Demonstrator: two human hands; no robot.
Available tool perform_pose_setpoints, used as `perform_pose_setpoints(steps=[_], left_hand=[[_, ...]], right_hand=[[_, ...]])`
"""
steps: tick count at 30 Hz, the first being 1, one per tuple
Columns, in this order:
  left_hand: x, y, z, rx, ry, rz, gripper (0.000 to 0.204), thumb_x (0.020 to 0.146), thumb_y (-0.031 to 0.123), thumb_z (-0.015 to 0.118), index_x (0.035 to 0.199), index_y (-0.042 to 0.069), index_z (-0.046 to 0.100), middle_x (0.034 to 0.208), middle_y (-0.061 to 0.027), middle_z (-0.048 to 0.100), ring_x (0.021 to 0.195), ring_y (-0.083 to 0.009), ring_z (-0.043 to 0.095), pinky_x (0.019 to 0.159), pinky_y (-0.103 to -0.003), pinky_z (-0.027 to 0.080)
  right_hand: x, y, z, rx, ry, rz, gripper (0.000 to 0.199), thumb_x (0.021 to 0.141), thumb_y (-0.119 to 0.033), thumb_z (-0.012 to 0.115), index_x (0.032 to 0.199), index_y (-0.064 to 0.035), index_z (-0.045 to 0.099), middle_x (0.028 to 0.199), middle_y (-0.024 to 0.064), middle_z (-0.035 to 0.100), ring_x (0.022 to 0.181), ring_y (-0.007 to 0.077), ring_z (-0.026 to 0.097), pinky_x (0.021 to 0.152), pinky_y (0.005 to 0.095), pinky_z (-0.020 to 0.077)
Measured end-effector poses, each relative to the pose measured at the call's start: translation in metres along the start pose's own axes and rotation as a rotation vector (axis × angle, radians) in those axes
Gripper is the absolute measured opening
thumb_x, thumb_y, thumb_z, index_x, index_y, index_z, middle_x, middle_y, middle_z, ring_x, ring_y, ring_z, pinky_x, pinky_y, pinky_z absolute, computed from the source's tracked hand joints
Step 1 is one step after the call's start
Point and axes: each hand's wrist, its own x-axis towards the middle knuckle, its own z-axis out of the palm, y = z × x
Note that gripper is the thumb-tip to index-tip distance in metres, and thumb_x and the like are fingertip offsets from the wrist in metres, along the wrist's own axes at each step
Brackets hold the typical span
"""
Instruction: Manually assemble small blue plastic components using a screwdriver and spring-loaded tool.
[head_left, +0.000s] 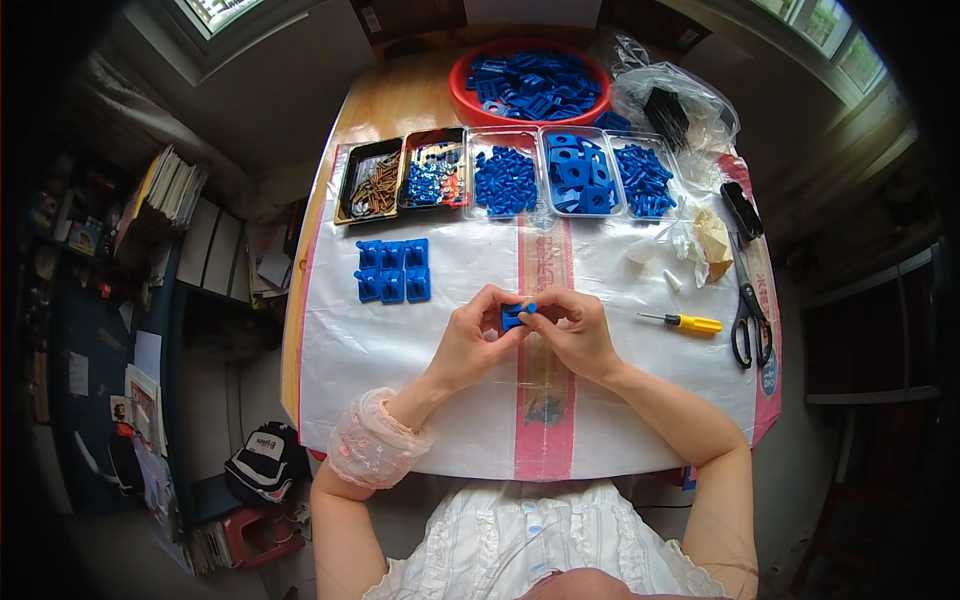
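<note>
We judge six blue pieces [393,271] finished on the left of the worktop [368,105], our left fingers [496,297] and right fingers [553,302] pinching another blue block [511,317] mid-worktop, with loose blue parts [505,182] seemingly left.

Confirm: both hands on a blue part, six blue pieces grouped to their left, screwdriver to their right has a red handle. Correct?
Not quite: the screwdriver to the right has a yellow handle, as the head view shows. Rest holds: left hand and right hand on a blue part, six blue pieces grouped to their left.
</note>
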Motion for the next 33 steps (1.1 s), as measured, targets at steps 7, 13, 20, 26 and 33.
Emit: perform_pose_setpoints(steps=[7,13,20,26,33], left_hand=[[0.0,0.004,0.002,-0.087,-0.005,0.034,0.033,0.097,0.001,0.073,0.126,0.0,0.057,0.117,-0.0076,0.068,0.11,-0.0124,0.067,0.099,-0.028,0.056],[-0.001,0.005,0.003,-0.098,-0.001,0.073,0.033,0.097,0.001,0.073,0.126,0.001,0.056,0.117,-0.0078,0.068,0.11,-0.0128,0.068,0.099,-0.029,0.056],[0.0,0.006,0.003,-0.011,0.03,0.049,0.032,0.094,0.0,0.075,0.122,0.002,0.059,0.113,-0.0062,0.069,0.104,-0.0108,0.067,0.091,-0.026,0.055],[0.004,0.015,-0.008,0.533,0.378,0.24,0.027,0.085,0.01,0.083,0.107,0.005,0.068,0.098,-0.0041,0.067,0.084,-0.0134,0.061,0.064,-0.027,0.047],[0.006,0.014,-0.013,0.417,0.423,0.038,0.03,0.085,0.018,0.084,0.109,0.006,0.071,0.099,-0.0064,0.066,0.093,-0.0196,0.062,0.072,-0.031,0.05]], right_hand=[[0.0,-0.002,0.0,-0.027,0.004,-0.032,0.012,0.093,0.004,0.074,0.105,0.0022,0.073,0.091,0.0043,0.074,0.08,0.0071,0.069,0.068,0.0226,0.0546],[-0.001,-0.002,0.001,-0.034,0.024,-0.053,0.012,0.092,0.004,0.074,0.104,0.0022,0.074,0.09,0.0052,0.074,0.078,0.0074,0.068,0.067,0.023,0.0541],[0.0,-0.001,0.002,-0.105,0.022,-0.08,0.012,0.09,0.004,0.075,0.102,0.0008,0.075,0.089,0.006,0.074,0.074,0.0081,0.066,0.063,0.0243,0.0512],[0.004,-0.002,0.003,-0.164,0.052,-0.007,0.029,0.091,0.001,0.076,0.119,-0.0032,0.07,0.078,0.0012,0.067,0.066,0.0058,0.059,0.059,0.0238,0.0473],[0.003,0.0,0.005,-0.168,0.082,-0.013,0.038,0.093,0.0,0.074,0.129,-0.0058,0.063,0.072,-0.0015,0.059,0.062,0.0033,0.052,0.055,0.0231,0.0415]])
